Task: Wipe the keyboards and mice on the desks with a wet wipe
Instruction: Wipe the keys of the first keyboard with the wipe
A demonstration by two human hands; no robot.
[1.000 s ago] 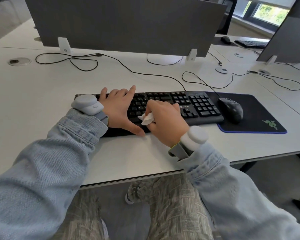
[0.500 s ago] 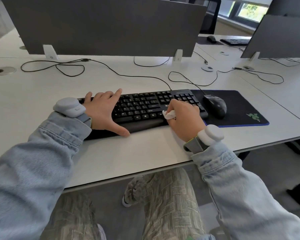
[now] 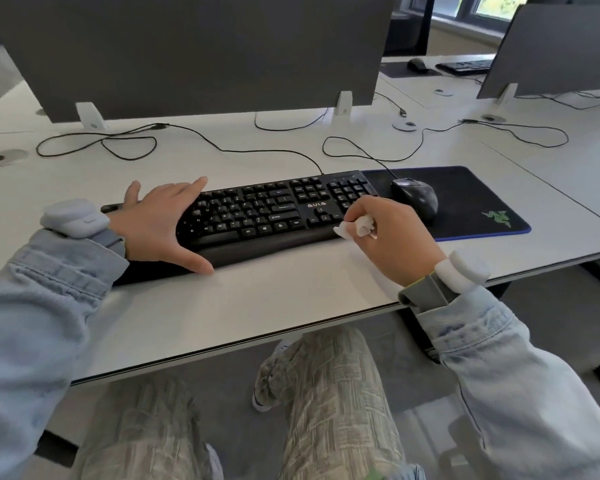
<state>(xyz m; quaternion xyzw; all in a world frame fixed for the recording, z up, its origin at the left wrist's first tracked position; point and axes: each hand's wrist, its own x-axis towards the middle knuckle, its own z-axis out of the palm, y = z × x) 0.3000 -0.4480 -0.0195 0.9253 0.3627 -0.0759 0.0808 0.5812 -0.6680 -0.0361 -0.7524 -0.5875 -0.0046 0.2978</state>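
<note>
A white desk carries a black keyboard near its front edge, with a dark mouse mat touching the keyboard's right end and a black mouse on the mat's left part. The left hand lies flat and spread on the keyboard's left end, fingers straight across the far keys and the thumb stretched along the near wrist rest, holding nothing. The right hand has its fingers curled round a crumpled white wipe, which presses on the keyboard's near right corner just below the number pad. A second ago the wipe was at the middle of the keyboard beside the left thumb; half a second ago it was further right; now it has reached the right end, close to the mouse, while the left hand has stayed in place.
</note>
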